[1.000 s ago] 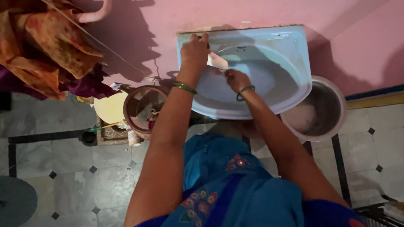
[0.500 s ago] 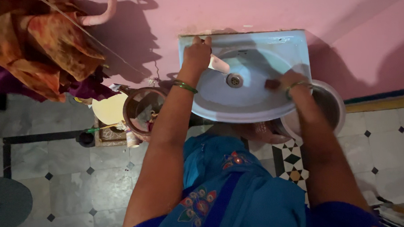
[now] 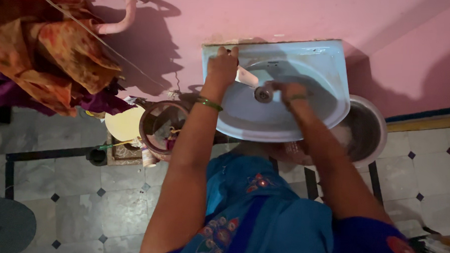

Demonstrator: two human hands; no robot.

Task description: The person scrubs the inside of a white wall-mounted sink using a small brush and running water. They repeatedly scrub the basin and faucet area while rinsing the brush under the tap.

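Since half a second ago the right hand (image 3: 286, 91) has swung back from the basin's right rim to the bowl's middle, beside the drain (image 3: 262, 94); the left hand has kept its place.

At far left, orange and purple cloth (image 3: 53, 55) hangs bunched against the pink wall (image 3: 338, 18), with a curved pink pipe (image 3: 120, 19) above it. Below, on the tiled floor (image 3: 58, 185), sit a pale yellow round lid or plate (image 3: 123, 123) and a brown round pot (image 3: 161, 125). A small whitish tube-shaped package (image 3: 147, 156) lies under the pot's rim; its label is too small to make out.

The left hand (image 3: 222, 66) is curled with its fingers closed over the tap at the back left corner of the pale blue wash basin (image 3: 331, 70), by the white spout (image 3: 247, 76). The right hand is blurred; its fingers look bunched together, pressed to the bowl's surface, though I cannot tell whether they hold anything. To the right, a white bucket (image 3: 369, 127) stands under the basin's edge.

The step in hand looks like rubbing down the bowl by the drain. The next move would call for steady pressure while circling the drain, with the left hand regulating the tap.
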